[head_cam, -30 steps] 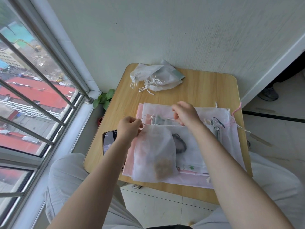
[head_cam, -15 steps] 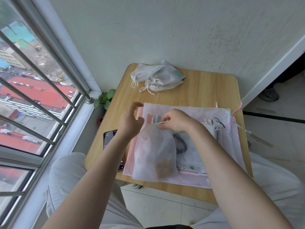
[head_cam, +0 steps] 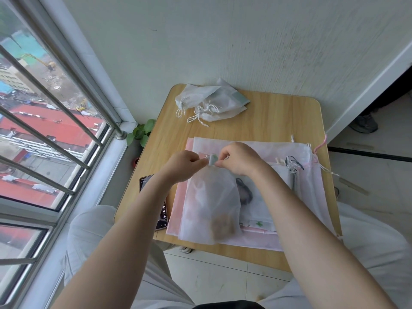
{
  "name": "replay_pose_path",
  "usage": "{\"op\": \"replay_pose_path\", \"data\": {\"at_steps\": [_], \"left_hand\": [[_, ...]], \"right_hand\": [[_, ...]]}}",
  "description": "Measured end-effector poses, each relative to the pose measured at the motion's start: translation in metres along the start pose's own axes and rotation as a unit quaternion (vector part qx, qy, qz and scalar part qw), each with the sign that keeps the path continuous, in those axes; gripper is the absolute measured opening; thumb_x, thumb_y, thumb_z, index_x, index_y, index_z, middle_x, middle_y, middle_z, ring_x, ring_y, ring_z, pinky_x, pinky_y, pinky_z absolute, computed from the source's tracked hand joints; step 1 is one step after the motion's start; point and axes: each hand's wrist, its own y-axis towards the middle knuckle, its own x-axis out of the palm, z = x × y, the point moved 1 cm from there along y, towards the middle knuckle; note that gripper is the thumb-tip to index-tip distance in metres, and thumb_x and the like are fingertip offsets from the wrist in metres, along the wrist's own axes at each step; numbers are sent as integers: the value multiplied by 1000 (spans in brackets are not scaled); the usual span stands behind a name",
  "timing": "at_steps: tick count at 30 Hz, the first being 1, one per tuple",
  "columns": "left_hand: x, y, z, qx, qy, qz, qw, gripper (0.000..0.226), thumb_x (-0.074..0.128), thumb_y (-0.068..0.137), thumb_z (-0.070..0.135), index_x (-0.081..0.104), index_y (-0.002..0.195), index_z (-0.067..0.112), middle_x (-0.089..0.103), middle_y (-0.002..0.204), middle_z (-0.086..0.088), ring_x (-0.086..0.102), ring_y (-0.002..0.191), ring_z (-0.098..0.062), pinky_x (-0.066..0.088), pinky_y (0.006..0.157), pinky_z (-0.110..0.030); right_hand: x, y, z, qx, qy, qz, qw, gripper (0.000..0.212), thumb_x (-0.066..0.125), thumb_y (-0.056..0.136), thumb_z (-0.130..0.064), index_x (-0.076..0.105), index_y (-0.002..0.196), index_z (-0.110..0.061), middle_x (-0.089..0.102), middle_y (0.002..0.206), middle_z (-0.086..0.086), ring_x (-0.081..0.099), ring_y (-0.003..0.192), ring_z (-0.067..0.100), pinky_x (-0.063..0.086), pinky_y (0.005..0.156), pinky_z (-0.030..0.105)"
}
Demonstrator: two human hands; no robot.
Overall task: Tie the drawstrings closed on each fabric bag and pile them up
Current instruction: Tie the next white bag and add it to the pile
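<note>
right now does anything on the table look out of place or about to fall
The phone lies at the table's left edge, partly under the left forearm, close to slipping off. The bags look orderly.

A small wooden table (head_cam: 274, 121) with rounded corners stands against a pale wall (head_cam: 223, 41), and a dark phone (head_cam: 162, 216) lies at its left edge, screen up, partly hidden. To the left is a window (head_cam: 33, 130) with metal bars (head_cam: 49, 94), looking down on red roofs (head_cam: 49, 126) and a yellow excavator (head_cam: 48, 64) on bare ground; a green plant (head_cam: 141, 132) sits in the corner just beside the table. The floor (head_cam: 223, 273) is pale tile, and at the far right a grey shoe (head_cam: 364, 123) shows past a white frame (head_cam: 367, 92), with a black bar (head_cam: 367, 153) lying on the floor near it.
</note>
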Motion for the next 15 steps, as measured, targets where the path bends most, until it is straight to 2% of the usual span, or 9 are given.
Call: {"op": "replay_pose_path", "data": {"at_steps": [4, 6, 8, 10, 13, 15], "left_hand": [[5, -1, -7, -33, -39, -9, 999, 50, 55, 96, 38, 34, 58, 15, 30, 56, 2, 28, 52, -15, 24, 53, -28], [5, -3, -7, -45, -133, -11, 990, 45, 57, 95, 39, 44, 59, 15, 35, 56, 3, 30, 52, -14, 25, 52, -27], [3, -6, -8, -47, -287, -28, 956, 34, 57, 97, 35, 59, 69, 15, 42, 57, 5, 35, 52, -12, 28, 52, -25], [1, -9, -9, -30, -391, -45, 919, 25, 54, 99, 26, 67, 85, 10, 44, 55, 6, 38, 51, -10, 30, 52, -23], [1, -8, -6, 5, -425, -74, 902, 21, 52, 99, 15, 69, 104, 4, 41, 51, 6, 35, 48, -8, 27, 48, -19], [4, -6, -2, 13, -421, -78, 903, 19, 56, 97, 14, 71, 103, 5, 46, 54, 4, 30, 46, -8, 25, 45, -18]], "right_hand": [[6, 0, 2, 12, -19, 37, 999, 22, 70, 87, -33, 66, 80, -13, 66, 89, -2, 62, 86, 20, 49, 72, 31], [8, -1, 1, 9, -37, 62, 997, 20, 69, 88, -33, 66, 82, -13, 65, 91, -1, 60, 87, 20, 46, 69, 30], [8, -1, -1, 7, -47, 69, 996, 18, 69, 88, -33, 66, 81, -17, 65, 91, -2, 60, 87, 20, 43, 66, 28], [9, 0, -4, 6, -62, 58, 996, 18, 69, 87, -35, 63, 77, -22, 64, 90, -3, 59, 87, 21, 40, 65, 27], [13, 2, -7, 6, -79, 53, 995, 14, 66, 89, -33, 62, 78, -25, 63, 93, -2, 59, 90, 22, 38, 67, 26], [16, 2, -8, 2, -77, 53, 996, 13, 64, 90, -33, 66, 83, -21, 64, 96, 0, 59, 91, 23, 39, 68, 28]]}}
